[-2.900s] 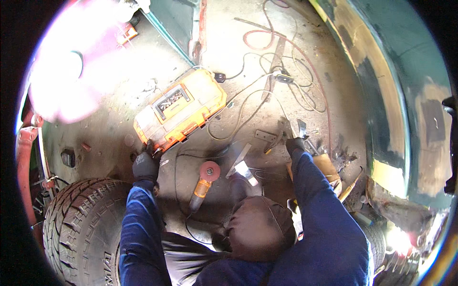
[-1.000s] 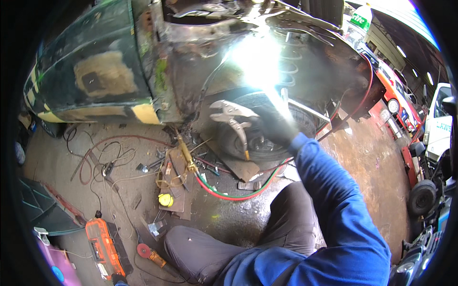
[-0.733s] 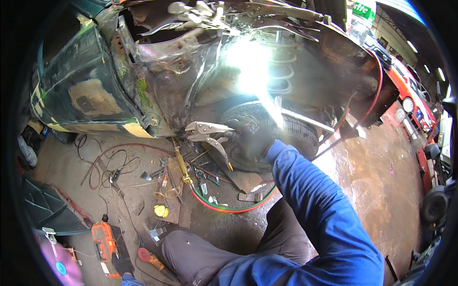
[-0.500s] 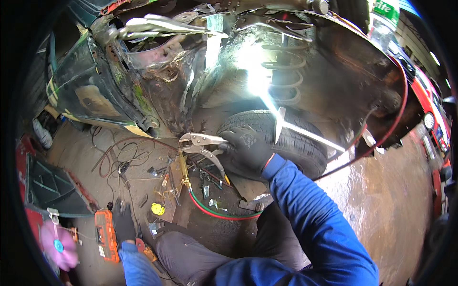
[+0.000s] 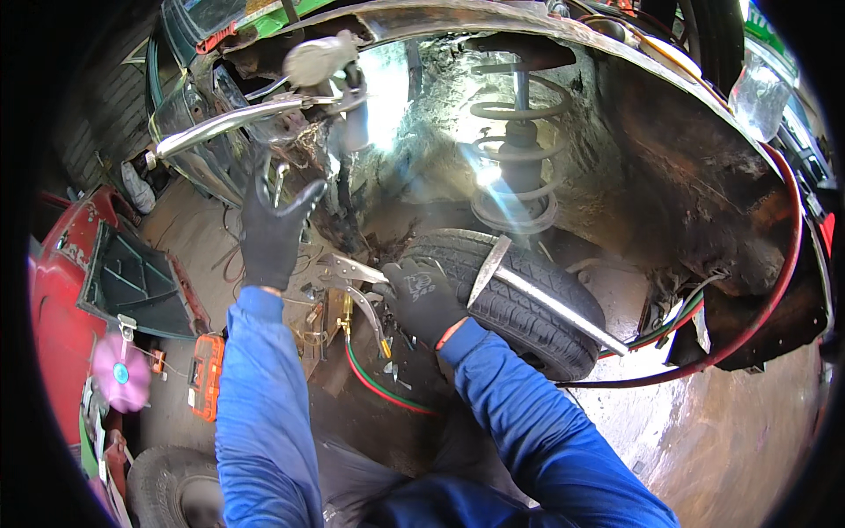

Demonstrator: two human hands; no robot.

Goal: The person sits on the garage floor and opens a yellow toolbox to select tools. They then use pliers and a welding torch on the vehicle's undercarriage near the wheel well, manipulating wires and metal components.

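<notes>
My left hand (image 5: 270,231), in a black glove, is raised beside the rusty body edge, fingers and thumb spread. A small metal piece (image 5: 280,180) shows by its fingertips; I cannot tell whether they touch it. My right hand (image 5: 422,299), also gloved, is closed around a pair of locking pliers (image 5: 350,268) in front of the tyre, jaws pointing left. Above my left hand, a long metal clamp-like tool (image 5: 233,123) sits at the panel; blur hides its exact shape. On the tyre (image 5: 550,308) lies a hammer (image 5: 554,305).
A coil spring (image 5: 528,110) stands in the wheel well beside a bright light. A brass torch (image 5: 346,310) with red and green hoses lies among scraps. An orange case (image 5: 207,377) is on the floor at left. A red hose (image 5: 788,255) loops at right.
My left hand has risen from beside the orange case to the body edge. My right hand still holds the locking pliers, now slightly lower and further left. The view has shifted.
</notes>
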